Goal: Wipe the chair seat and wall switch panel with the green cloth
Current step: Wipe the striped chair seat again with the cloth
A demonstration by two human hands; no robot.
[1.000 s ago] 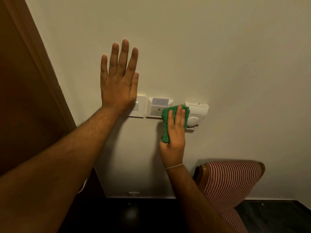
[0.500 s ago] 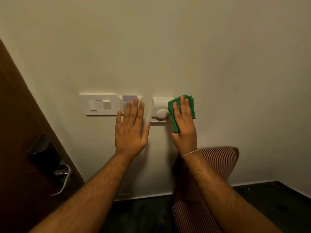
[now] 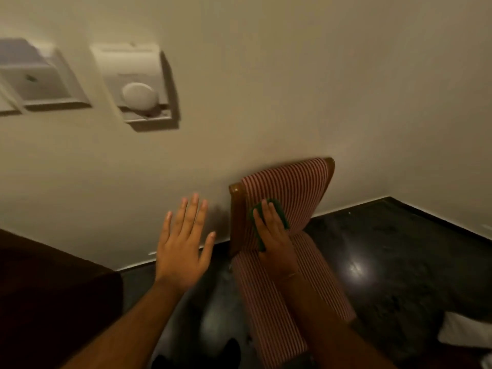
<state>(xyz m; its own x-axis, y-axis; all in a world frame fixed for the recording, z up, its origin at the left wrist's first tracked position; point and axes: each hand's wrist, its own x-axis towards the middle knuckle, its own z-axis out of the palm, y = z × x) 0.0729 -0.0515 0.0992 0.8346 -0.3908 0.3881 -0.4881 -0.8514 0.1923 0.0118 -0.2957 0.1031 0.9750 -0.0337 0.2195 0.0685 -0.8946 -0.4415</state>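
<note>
A chair [image 3: 292, 187] with red-and-white striped cushions and a wooden frame stands against the wall, its seat [image 3: 269, 304] running toward me. My right hand [image 3: 274, 235] presses the green cloth [image 3: 278, 211] flat against the lower backrest, just above the seat. Only the cloth's edges show around my fingers. My left hand [image 3: 183, 246] hovers with fingers spread to the left of the chair, holding nothing. The white wall switch panel [image 3: 40, 78] and a dial unit [image 3: 138, 86] sit high on the wall at upper left, blurred.
A dark wooden door or cabinet [image 3: 48, 296] fills the lower left. The floor [image 3: 386, 262] is dark and glossy. Something white [image 3: 463, 331] lies on the floor at the lower right edge. The cream wall [image 3: 292, 89] runs behind the chair.
My right hand has come down with the cloth from the wall dial unit to the chair backrest. My left hand has left the wall and dropped beside the chair. The view tilted downward.
</note>
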